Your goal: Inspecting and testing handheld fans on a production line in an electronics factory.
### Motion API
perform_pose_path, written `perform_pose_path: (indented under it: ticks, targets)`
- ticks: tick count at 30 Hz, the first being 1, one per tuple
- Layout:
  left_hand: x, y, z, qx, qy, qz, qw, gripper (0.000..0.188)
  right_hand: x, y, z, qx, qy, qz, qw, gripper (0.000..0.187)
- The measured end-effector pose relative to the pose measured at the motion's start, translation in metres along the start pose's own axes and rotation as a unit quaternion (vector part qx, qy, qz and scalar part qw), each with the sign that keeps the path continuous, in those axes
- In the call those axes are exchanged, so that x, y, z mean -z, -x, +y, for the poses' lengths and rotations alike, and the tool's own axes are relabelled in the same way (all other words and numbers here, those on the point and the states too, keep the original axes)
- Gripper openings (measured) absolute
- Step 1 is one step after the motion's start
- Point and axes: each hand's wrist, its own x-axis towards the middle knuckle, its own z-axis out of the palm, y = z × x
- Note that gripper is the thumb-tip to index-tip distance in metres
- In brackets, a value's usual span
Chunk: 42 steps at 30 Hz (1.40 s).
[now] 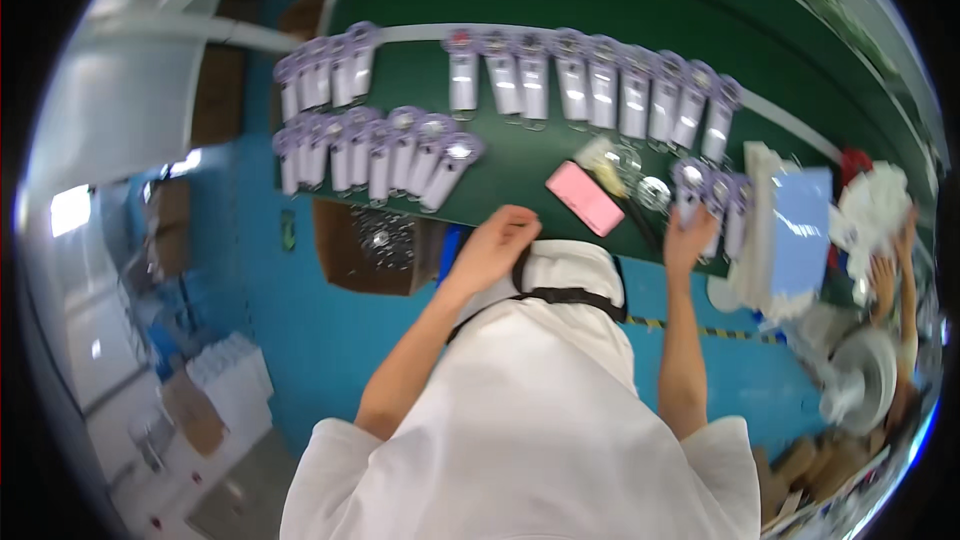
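Note:
My right hand (686, 238) is closed around the lower handle of a handheld device, one of a small group at the right end of the green table. It looks like a small handheld fan (690, 180), with a round lilac head and a pale handle. Two similar lilac fans (738, 215) stand close against it on the right. My left hand (500, 243) hovers at the table's front edge, fingers curled together, and I see nothing in it. Between the hands lies a pink rectangular box (585, 198). Clear round parts (653, 193) and a yellowish piece (607, 176) lie beyond it.
Rows of similar lilac fans (602, 80) line the back and left of the green table (520, 155). A blue packet (800, 230) on white sheets lies right. An open carton (350, 270) holding small shiny pieces sits below. Another person's hands (882, 285) work beside white material (872, 215).

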Motion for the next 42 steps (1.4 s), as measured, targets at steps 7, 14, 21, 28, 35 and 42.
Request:
perform_pose_path:
  ticks: [7, 14, 21, 28, 35, 42]
  targets:
    - [0.029, -0.008, -0.009, 0.003, 0.025, 0.054, 0.998, 0.03, -0.008, 0.004, 0.009, -0.041, 0.044, -0.062, 0.996, 0.056]
    - [0.144, -0.037, -0.007, -0.052, -0.049, 0.217, 0.974, 0.023, 0.018, -0.02, -0.06, -0.014, 0.042, -0.048, 0.998, 0.047]
    - [0.335, -0.154, -0.092, -0.03, -0.163, 0.368, 0.915, 0.035, -0.03, -0.08, -0.276, 0.007, -0.29, -0.23, 0.929, 0.026]
    - [0.401, -0.227, -0.131, -0.012, -0.254, 0.409, 0.877, 0.06, -0.223, -0.104, -0.502, -0.056, -0.466, -0.384, 0.795, 0.039]
    - [0.424, -0.242, -0.123, -0.01, -0.205, 0.262, 0.943, 0.044, -0.302, -0.112, -0.588, -0.164, -0.37, -0.435, 0.804, 0.037]
    - [0.41, -0.229, -0.092, 0.004, 0.155, 0.206, 0.966, 0.037, -0.261, -0.147, -0.555, -0.203, -0.545, -0.508, 0.635, 0.047]
